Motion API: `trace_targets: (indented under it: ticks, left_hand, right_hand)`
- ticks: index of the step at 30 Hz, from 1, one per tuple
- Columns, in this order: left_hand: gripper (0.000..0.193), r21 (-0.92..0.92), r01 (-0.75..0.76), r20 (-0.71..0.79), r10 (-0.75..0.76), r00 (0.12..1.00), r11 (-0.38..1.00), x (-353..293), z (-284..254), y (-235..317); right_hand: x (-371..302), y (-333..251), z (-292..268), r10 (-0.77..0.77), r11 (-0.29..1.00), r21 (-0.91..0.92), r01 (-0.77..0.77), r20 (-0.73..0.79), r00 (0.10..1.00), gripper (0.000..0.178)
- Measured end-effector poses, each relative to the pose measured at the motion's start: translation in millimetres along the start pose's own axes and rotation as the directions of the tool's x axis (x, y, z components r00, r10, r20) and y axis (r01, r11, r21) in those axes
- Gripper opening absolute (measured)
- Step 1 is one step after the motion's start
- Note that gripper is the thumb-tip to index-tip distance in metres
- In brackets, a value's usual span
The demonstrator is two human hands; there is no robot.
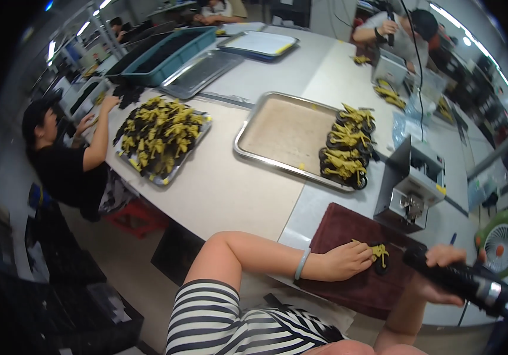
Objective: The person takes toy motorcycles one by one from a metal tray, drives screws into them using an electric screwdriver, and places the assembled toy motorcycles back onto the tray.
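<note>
Since the yellow-and-black part (379, 253) lies on soft-looking maroon cloth (331, 231), the left hand (344, 261), grip pinching that part, should brace it firmly; the right hand (428, 288), grip wrapped around a black handheld tool (465, 281), should aim squarely.

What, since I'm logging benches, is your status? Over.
Left hand on yellow-and-black piece, maroon cloth beneath. Right hand gripping black handheld tool, apart from piece. Metal box beyond, clear of both hands.

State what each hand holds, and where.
Right hand: black cylindrical tool, around its body. Left hand: on the left side of the yellow-black part; grip or press unclear.
</note>
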State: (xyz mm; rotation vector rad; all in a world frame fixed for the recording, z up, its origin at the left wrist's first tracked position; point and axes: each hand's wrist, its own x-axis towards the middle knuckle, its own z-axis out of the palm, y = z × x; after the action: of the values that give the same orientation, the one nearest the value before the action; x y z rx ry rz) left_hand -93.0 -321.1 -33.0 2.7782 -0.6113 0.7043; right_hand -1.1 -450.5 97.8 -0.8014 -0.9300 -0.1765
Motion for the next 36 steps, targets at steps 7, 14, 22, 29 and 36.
trace_targets:
  ticks: [7,14,22,29,36]
  left_hand:
    - [0.042,-0.316,0.307,0.185,-0.259,0.948,0.898,-8.9,-54.6,-20.3]
    - [0.039,0.012,0.868,0.478,-0.765,0.432,0.497,-159.8,-241.1,-16.3]
    - [0.029,0.378,0.823,0.05,-0.897,0.439,0.424,-200.5,-226.2,-9.7]
    - [0.03,-0.028,0.442,-0.226,-0.436,0.871,0.897,-32.8,-112.2,-160.7]
    - [0.043,-0.152,0.573,-0.032,-0.583,0.812,0.806,71.6,-39.6,-246.6]
  right_hand:
    - [-24.0,30.4,-52.1,0.205,0.912,-0.325,-0.25,-0.166,0.965,0.094]
    - [-30.6,47.3,-80.2,0.261,0.92,-0.253,-0.298,-0.17,0.95,0.091]
    - [-33.1,48.2,-88.8,0.312,0.907,-0.238,-0.347,-0.173,0.934,0.093]
    - [-36.4,47.7,-83.5,0.233,0.92,-0.265,-0.29,-0.226,0.946,0.088]
    - [-36.1,46.7,-86.7,0.242,0.915,-0.266,-0.303,-0.239,0.94,0.088]
